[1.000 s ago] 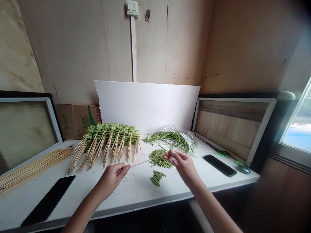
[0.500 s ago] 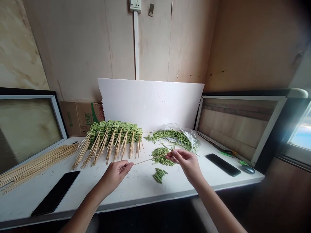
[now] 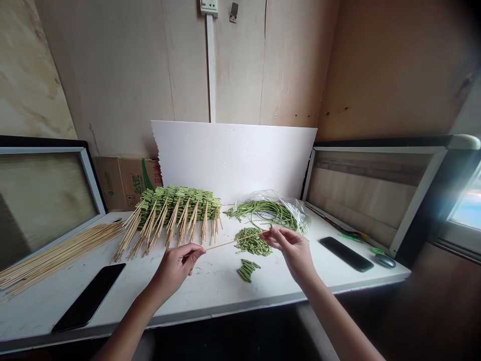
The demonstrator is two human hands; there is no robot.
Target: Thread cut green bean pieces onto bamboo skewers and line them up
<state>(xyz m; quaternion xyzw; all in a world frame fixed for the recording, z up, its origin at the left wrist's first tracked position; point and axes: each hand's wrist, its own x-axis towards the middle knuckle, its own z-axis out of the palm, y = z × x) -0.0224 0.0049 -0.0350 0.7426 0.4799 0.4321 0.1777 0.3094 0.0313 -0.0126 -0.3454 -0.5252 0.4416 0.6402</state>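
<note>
Inside the front table edge (image 3: 225, 310), hands (image 3: 177, 266) (image 3: 292, 248) well apart, skewer (image 3: 225, 243) between.

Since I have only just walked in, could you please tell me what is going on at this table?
A person holds a thin wooden skewer between two hands: the left hand grips one end, and the right hand pinches the other, where a bit of green shows. On the white table lie a pile of cut green pieces and a smaller cluster nearer the person. Long green stalks lie behind. To the left are stacked loaded skewers and, farther left, bare sticks.
</note>
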